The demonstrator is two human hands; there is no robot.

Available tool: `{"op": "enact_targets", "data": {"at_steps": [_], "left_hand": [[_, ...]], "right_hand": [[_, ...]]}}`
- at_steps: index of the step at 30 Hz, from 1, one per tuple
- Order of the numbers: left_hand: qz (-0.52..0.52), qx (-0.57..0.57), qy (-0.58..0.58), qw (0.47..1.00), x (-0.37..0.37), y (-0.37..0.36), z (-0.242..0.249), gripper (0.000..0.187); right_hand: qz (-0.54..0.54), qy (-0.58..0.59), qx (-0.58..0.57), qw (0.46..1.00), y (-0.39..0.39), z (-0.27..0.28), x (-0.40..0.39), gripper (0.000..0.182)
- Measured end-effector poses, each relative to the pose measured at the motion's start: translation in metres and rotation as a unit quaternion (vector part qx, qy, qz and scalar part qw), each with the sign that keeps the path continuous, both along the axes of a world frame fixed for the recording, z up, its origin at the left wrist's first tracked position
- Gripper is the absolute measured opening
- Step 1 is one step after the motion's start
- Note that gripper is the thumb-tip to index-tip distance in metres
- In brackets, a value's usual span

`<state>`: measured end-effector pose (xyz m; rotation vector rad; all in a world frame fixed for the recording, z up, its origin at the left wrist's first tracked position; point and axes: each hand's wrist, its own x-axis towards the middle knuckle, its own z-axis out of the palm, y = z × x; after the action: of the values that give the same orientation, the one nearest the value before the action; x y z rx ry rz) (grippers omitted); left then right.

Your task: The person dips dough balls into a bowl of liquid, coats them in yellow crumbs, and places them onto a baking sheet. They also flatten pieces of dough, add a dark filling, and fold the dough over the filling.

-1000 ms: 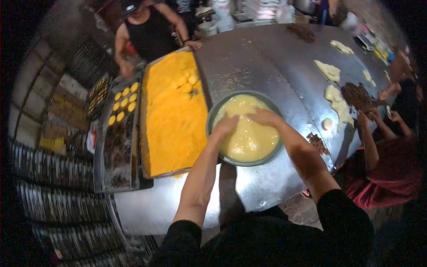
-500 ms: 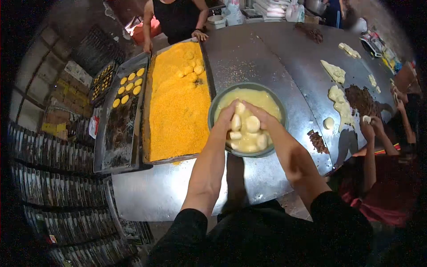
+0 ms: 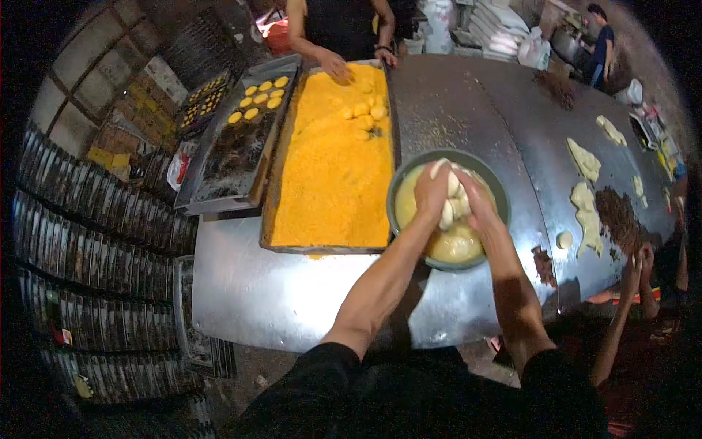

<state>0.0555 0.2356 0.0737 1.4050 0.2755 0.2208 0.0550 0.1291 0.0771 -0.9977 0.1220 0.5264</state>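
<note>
A round grey bowl (image 3: 502,189) holds pale yellow liquid (image 3: 409,197). Over it, my left hand (image 3: 432,192) and my right hand (image 3: 478,199) are cupped around a cluster of pale dough balls (image 3: 455,208), pressing it from both sides. The ball tops show between my fingers; the palms are hidden. Below the hands, a submerged lump of dough (image 3: 455,245) shows through the liquid. Left of the bowl lies a large tray (image 3: 269,219) filled with orange-yellow crumbs (image 3: 333,197), where several coated dough balls (image 3: 363,112) sit near the far end.
A dark baking tray (image 3: 219,172) with several yellow rounds stands left. Across the crumbs, a co-worker's hand (image 3: 335,67) reaches in. Dough sheets (image 3: 587,216) and brown filling (image 3: 618,219) lie on the metal table (image 3: 453,106) at right, near another person's hands (image 3: 641,263). Racked trays (image 3: 88,249) line the left.
My hands have gathered and raised the dough balls that lay lower in the bowl. The scene has shifted right in view. A co-worker's hand has moved from the tray's edge onto the crumbs.
</note>
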Motion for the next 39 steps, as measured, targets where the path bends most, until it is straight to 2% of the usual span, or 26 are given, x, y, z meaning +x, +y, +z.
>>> {"op": "enact_targets", "data": {"at_steps": [2, 3, 5, 6, 7, 9, 13, 14, 19, 21, 23, 24, 25, 26, 27, 28, 29, 30, 31, 32, 33, 34, 35, 36, 37, 39], "left_hand": [[0.008, 0.033, -0.019, 0.999, 0.000, 0.003, 0.003, 0.043], [0.004, 0.028, -0.008, 1.000, -0.002, 0.007, 0.002, 0.043], [-0.068, -0.054, 0.048, 0.995, -0.002, 0.007, 0.005, 0.043], [-0.055, -0.073, 0.049, 0.995, 0.009, 0.002, -0.021, 0.042], [-0.063, -0.078, 0.044, 0.994, 0.014, 0.000, -0.019, 0.042], [-0.094, -0.048, 0.071, 0.992, 0.002, 0.000, -0.026, 0.043], [-0.108, -0.110, -0.010, 0.988, -0.015, 0.020, -0.007, 0.047], [-0.082, -0.090, -0.047, 0.991, -0.023, 0.033, 0.003, 0.041], [0.008, -0.175, -0.089, 0.981, -0.015, 0.134, 0.009, 0.032], [0.033, -0.151, -0.047, 0.987, -0.005, 0.177, 0.001, 0.031], [0.021, -0.222, -0.019, 0.975, 0.014, 0.215, -0.031, 0.030], [0.026, -0.237, 0.006, 0.971, 0.003, 0.221, -0.014, 0.031], [0.029, -0.235, 0.003, 0.972, -0.001, 0.228, -0.011, 0.031], [0.013, -0.189, 0.036, 0.981, -0.005, 0.232, -0.008, 0.032], [-0.006, -0.143, 0.070, 0.987, -0.008, 0.231, -0.006, 0.033], [0.015, 0.031, 0.061, 0.998, -0.017, 0.217, 0.004, 0.038], [0.081, 0.180, -0.039, 0.980, -0.012, 0.200, -0.023, 0.043], [0.008, 0.178, -0.029, 0.984, -0.015, 0.182, -0.015, 0.046], [-0.068, 0.175, -0.020, 0.982, -0.017, 0.165, -0.006, 0.050], [-0.078, 0.173, -0.021, 0.982, -0.013, 0.147, -0.001, 0.050], [-0.164, 0.215, -0.021, 0.963, -0.004, 0.125, 0.003, 0.054], [-0.251, 0.255, -0.021, 0.934, 0.003, 0.104, 0.004, 0.059], [-0.272, 0.251, -0.022, 0.929, 0.016, 0.086, -0.010, 0.059], [-0.259, 0.357, -0.025, 0.897, 0.034, 0.070, -0.037, 0.059], [-0.240, 0.458, -0.033, 0.855, 0.046, 0.054, -0.056, 0.059], [-0.333, 0.419, 0.053, 0.843, 0.061, 0.049, -0.064, 0.060]], "right_hand": [[-0.083, -0.126, -0.069, 0.986, 0.008, 0.023, -0.013, 0.042], [-0.086, -0.115, -0.076, 0.987, 0.012, 0.029, -0.020, 0.042], [-0.095, 0.023, -0.092, 0.991, 0.015, 0.040, -0.031, 0.042], [-0.130, -0.001, -0.121, 0.984, 0.017, 0.032, -0.034, 0.042], [-0.138, -0.006, -0.127, 0.982, 0.017, 0.029, -0.028, 0.042], [-0.113, 0.053, -0.121, 0.985, 0.013, 0.019, -0.035, 0.042], [-0.136, -0.062, -0.113, 0.982, 0.031, 0.035, -0.049, 0.041], [-0.144, -0.071, -0.115, 0.980, 0.044, 0.045, -0.053, 0.041], [0.002, -0.079, -0.003, 0.997, 0.132, 0.046, -0.020, 0.038], [0.094, -0.002, 0.039, 0.995, 0.163, 0.024, 0.007, 0.036], [0.073, 0.039, 0.017, 0.996, 0.187, 0.014, 0.020, 0.041], [0.078, 0.037, 0.020, 0.996, 0.192, 0.010, 0.022, 0.041], [0.022, -0.002, -0.066, 0.998, 0.193, 0.007, 0.021, 0.043], [-0.039, -0.040, -0.151, 0.987, 0.190, 0.004, 0.019, 0.046], [-0.041, -0.041, -0.151, 0.987, 0.178, 0.003, 0.018, 0.046], [-0.034, -0.151, -0.245, 0.957, 0.155, 0.001, 0.018, 0.048], [-0.027, -0.256, -0.335, 0.906, 0.132, 0.001, 0.019, 0.050], [-0.030, -0.253, -0.338, 0.906, 0.109, 0.005, 0.018, 0.050], [-0.052, -0.250, -0.420, 0.871, 0.085, 0.013, 0.015, 0.051], [-0.077, -0.243, -0.500, 0.828, 0.062, 0.017, 0.013, 0.051], [-0.087, -0.236, -0.505, 0.826, 0.040, 0.006, 0.020, 0.051], [-0.054, -0.267, -0.576, 0.771, 0.018, -0.015, 0.033, 0.053], [-0.020, -0.290, -0.641, 0.710, -0.005, -0.030, 0.041, 0.055], [0.046, -0.281, -0.687, 0.669, -0.016, -0.034, 0.044, 0.060], [0.079, -0.269, -0.677, 0.680, -0.026, -0.045, 0.046, 0.064], [0.106, -0.251, -0.666, 0.694, -0.040, -0.049, 0.044, 0.068]]}}
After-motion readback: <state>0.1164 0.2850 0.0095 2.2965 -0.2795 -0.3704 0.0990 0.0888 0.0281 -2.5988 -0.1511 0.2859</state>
